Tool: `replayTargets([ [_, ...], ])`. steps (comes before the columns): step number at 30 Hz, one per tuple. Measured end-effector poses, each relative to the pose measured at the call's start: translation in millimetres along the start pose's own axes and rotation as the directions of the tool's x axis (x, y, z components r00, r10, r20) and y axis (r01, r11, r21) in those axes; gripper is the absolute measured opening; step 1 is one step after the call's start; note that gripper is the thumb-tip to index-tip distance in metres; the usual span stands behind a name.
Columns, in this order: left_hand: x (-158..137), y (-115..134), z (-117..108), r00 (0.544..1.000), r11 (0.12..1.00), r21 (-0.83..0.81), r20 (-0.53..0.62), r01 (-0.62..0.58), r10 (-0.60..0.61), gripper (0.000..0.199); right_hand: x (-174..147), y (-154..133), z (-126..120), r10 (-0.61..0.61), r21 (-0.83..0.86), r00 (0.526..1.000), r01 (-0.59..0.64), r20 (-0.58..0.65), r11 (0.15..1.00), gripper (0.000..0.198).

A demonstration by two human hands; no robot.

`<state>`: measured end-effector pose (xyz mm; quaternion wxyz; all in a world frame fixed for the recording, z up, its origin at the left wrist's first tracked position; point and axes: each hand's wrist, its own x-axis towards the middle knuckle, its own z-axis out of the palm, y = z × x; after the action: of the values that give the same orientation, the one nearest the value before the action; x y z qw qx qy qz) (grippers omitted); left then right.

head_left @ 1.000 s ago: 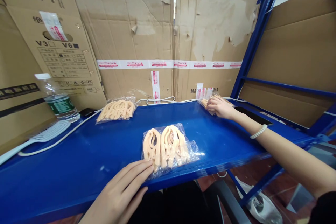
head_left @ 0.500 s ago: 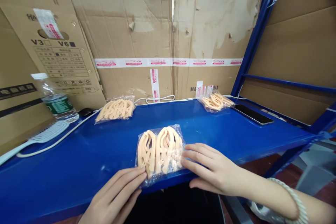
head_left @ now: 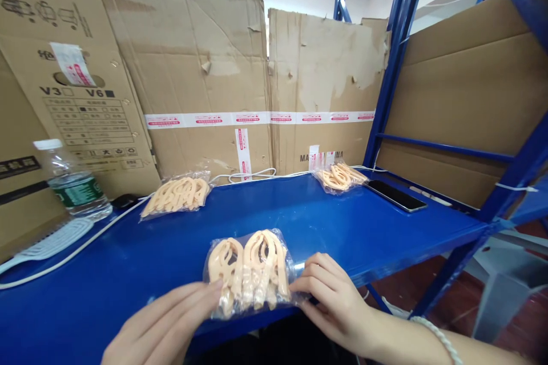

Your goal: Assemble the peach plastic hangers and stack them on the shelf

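A clear plastic bag of peach-coloured folding hangers [head_left: 258, 274] is at the front edge of the blue shelf, its lower edge reaching over the rim. My left hand [head_left: 165, 322] grips the bag's lower left corner, fingers held together on top and the thumb out of sight. On the right side, my right hand [head_left: 334, 302] pinches the plastic edge between bent fingers and thumb. A second bag of hangers [head_left: 177, 195] lies at the back left. Another bag of hangers [head_left: 338, 177] rests at the back right.
A phone [head_left: 396, 195] lies beside the back right bag. On the left are a water bottle [head_left: 79, 191], a pale hairbrush [head_left: 55, 242] and a white cable [head_left: 81, 251]. Cardboard sheets [head_left: 205, 85] wall the blue shelf [head_left: 171, 256] behind, with blue posts [head_left: 396, 63] at right.
My right hand has closed from loosely spread fingers to a pinch on the bag's right edge. The bag is tilted up slightly more. The camera view has risen and shifted.
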<state>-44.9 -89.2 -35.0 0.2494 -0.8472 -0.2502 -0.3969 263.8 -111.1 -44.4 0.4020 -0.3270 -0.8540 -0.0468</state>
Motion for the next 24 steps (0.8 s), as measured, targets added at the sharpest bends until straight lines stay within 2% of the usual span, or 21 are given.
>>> replayTargets([
  [3,35.9,-5.0,2.2,0.993,0.996,-0.066,-0.107,-0.064,0.056,0.025,3.5,7.4,-0.2,-0.007,0.078,0.998,0.012,-0.062,0.997,0.021],
  [7,63.5,-9.7,7.2,0.998,0.993,-0.101,-0.037,0.056,-0.06,0.015,15.0,16.1,-5.7,0.108,0.173,0.974,-0.074,-0.197,0.982,0.02],
  [9,68.0,-11.7,10.1,0.991,0.988,-0.087,-0.029,0.128,-0.131,0.018,23.9,16.5,-7.5,0.169,0.206,0.951,-0.117,-0.257,0.972,0.017],
  [11,72.6,-15.4,12.9,0.973,0.97,-0.084,-0.035,0.226,-0.23,0.022,36.4,16.3,-7.3,0.242,0.264,0.928,-0.167,-0.282,0.95,0.015],
  [13,82.1,-22.4,16.4,0.935,0.928,-0.125,-0.016,0.351,-0.355,0.025,53.7,19.5,-5.1,0.32,0.322,0.904,-0.225,-0.282,0.92,0.017],
  [17,117.7,-47.7,36.3,0.807,0.751,-0.305,0.129,0.585,-0.576,0.027,98.7,49.8,1.8,0.4,0.316,0.856,-0.299,-0.328,0.9,0.023],
  [19,137.8,-62.6,59.1,0.737,0.633,-0.391,0.225,0.668,-0.638,0.025,119.2,77.1,5.5,0.467,0.246,0.82,-0.403,-0.33,0.881,0.022],
  [20,147.2,-69.1,74.0,0.687,0.543,-0.441,0.297,0.715,-0.663,0.022,127.2,92.6,7.0,0.527,0.19,0.792,-0.491,-0.31,0.85,0.022],
  [21,156.2,-74.4,90.9,0.594,0.392,-0.491,0.372,0.778,-0.713,0.018,133.3,108.6,8.0,0.602,0.111,0.753,-0.597,-0.267,0.795,0.022],
  [22,164.8,-78.2,109.2,0.467,0.197,-0.511,0.477,0.837,-0.745,0.016,137.4,124.8,8.1,0.67,0.021,0.714,-0.681,-0.201,0.732,0.022],
  [23,173.2,-80.2,128.4,0.405,0.12,-0.493,0.525,0.862,-0.749,0.017,139.7,140.7,6.9,0.709,-0.011,0.684,-0.721,-0.171,0.692,0.022],
  [24,181.7,-80.5,147.8,0.363,0.072,-0.472,0.562,0.879,-0.743,0.019,140.5,156.2,4.1,0.74,-0.036,0.655,-0.752,-0.155,0.658,0.022],
])
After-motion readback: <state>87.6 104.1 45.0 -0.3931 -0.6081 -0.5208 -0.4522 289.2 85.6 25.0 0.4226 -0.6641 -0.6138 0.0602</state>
